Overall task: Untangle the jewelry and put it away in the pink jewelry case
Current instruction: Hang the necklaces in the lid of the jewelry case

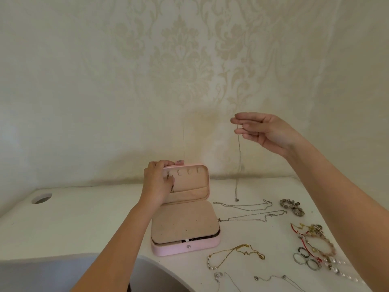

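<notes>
- We see the right hand raised high, above and to the right of the pink jewelry case, with thumb and fingertips pinching the top of a thin silver chain
- The chain hangs straight down from that pinch; its lower end comes down to the white table just right of the case's lid, and we cannot tell whether it touches
- The left hand grips the lid at its upper left corner, fingers curled over the edge and onto the beige lining, where a small piece hangs
- The case stands open with its lid upright, and a beige insert panel lies over the base
- Right of the case two more silver chains lie stretched out one before the other, with a beaded bracelet beyond them
- In front and to the right of the case we find a gold necklace; further right are a tangle of bracelets with a red cord, and some rings
- Left of the case, well apart, a round hole opens in the tabletop
</notes>
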